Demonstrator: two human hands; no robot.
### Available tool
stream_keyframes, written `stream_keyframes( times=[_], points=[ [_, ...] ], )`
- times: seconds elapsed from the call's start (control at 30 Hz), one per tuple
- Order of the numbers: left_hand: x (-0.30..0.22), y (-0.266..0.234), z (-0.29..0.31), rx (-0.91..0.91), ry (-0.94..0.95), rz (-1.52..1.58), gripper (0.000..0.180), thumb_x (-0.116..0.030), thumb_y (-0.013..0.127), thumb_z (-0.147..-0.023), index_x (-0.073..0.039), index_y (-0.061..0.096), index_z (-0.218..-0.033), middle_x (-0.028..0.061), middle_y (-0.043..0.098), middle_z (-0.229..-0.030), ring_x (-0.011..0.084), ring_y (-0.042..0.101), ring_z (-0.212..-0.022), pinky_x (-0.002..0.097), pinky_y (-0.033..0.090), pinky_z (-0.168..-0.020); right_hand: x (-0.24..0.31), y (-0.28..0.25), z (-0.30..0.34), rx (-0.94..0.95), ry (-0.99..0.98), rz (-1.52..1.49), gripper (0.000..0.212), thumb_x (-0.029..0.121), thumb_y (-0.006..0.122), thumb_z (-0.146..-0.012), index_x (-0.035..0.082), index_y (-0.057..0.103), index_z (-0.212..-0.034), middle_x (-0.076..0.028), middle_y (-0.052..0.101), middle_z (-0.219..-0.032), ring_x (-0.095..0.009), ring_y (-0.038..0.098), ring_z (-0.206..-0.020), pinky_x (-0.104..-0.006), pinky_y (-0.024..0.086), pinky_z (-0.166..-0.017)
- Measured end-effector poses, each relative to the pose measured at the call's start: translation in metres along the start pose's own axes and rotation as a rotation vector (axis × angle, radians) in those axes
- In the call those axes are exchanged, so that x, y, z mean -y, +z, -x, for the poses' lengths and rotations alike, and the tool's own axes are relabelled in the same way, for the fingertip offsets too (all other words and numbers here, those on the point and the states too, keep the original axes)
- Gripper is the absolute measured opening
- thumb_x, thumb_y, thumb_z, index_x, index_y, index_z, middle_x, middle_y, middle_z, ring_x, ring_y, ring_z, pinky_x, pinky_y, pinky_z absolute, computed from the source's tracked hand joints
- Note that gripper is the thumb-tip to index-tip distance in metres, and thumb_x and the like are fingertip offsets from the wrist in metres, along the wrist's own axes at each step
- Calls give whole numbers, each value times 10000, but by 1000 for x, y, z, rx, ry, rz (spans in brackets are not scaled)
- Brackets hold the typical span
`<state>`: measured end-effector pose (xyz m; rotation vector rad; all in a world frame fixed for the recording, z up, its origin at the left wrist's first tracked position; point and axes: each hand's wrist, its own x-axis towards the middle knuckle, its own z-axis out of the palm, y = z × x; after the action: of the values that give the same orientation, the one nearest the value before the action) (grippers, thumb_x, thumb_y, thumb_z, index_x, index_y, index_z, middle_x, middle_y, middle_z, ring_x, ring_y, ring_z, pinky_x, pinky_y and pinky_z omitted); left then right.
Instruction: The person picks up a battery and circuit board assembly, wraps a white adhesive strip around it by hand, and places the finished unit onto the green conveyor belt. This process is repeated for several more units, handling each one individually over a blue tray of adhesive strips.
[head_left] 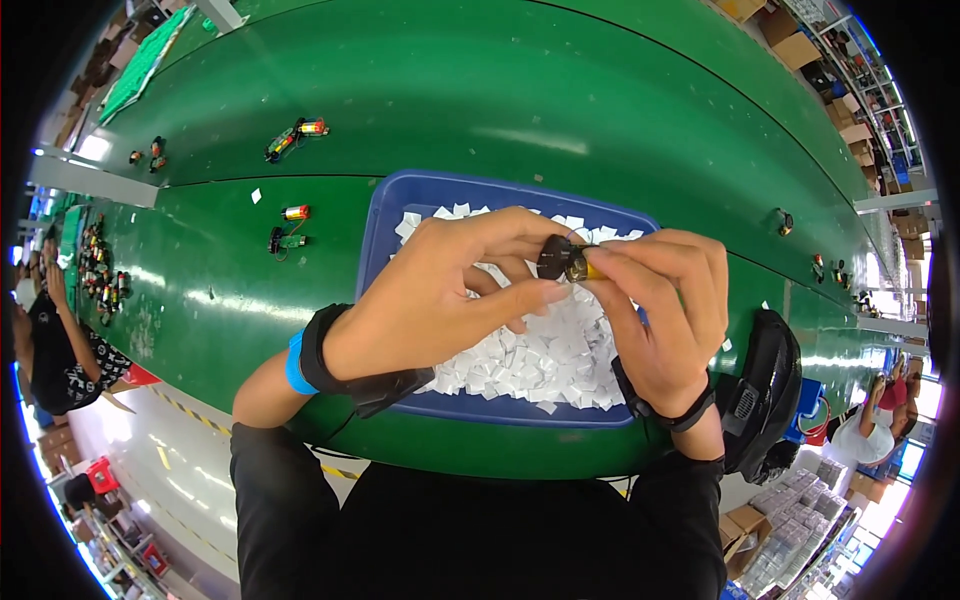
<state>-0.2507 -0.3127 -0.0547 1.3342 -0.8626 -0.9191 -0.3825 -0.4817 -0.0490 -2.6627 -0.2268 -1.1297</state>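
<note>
Above a blue tray point(376, 225) filled with small white paper pieces point(545, 365), my two hands meet. Thumb and fingers of my left hand point(440, 285) are closed on a small dark rounded part point(552, 258). My right hand point(672, 290) pinches a short yellow battery-like cylinder point(592, 268), partly covered by the fingertips. The dark part and the cylinder touch or nearly touch; whether they are joined I cannot tell. A thin wire seems to loop above them.
Left of the tray on the green table point(330, 235) lie a red-and-yellow cylinder point(296, 213) and a wired circuit board point(288, 240). A similar assembly point(297, 138) lies farther back. A black bag point(765, 385) sits at the right edge. Co-workers point(65, 340) are at far left and right.
</note>
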Motion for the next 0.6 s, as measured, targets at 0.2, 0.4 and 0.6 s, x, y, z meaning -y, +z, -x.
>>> stream_keyframes(
  times=[0.2, 0.4, 0.6],
  points=[
    [3, 6, 3, -1, 31, 12, 337, -60, 703, -915, 8, 610, -1232, 105, 697, -998, 142, 687, -790, 270, 600, -632, -2, 3, 5, -7, -41, 41, 434, -22, 815, -529, 64, 739, -947, -29, 660, -926, -220, 598, -792, -294, 510, -606],
    [5, 9, 2, -3, -19, 97, 302, -59, 674, -941, 20, 574, -1216, 127, 690, -1047, 143, 685, -781, 266, 583, -597, 5, -6, -4, -14, -26, -18, 356, -18, 842, -597, 63, 729, -924, -19, 616, -834, -211, 595, -783, -291, 478, -619],
    [12, 5, -2, -14, 120, 347, 296, -22, 632, -958, 31, 500, -1217, 174, 665, -1143, 181, 707, -828, 281, 581, -584, 4, -24, -14, 2, 264, -250, 246, 7, 858, -685, 28, 700, -871, -49, 617, -811, -178, 592, -737, -281, 459, -601]
  ],
)
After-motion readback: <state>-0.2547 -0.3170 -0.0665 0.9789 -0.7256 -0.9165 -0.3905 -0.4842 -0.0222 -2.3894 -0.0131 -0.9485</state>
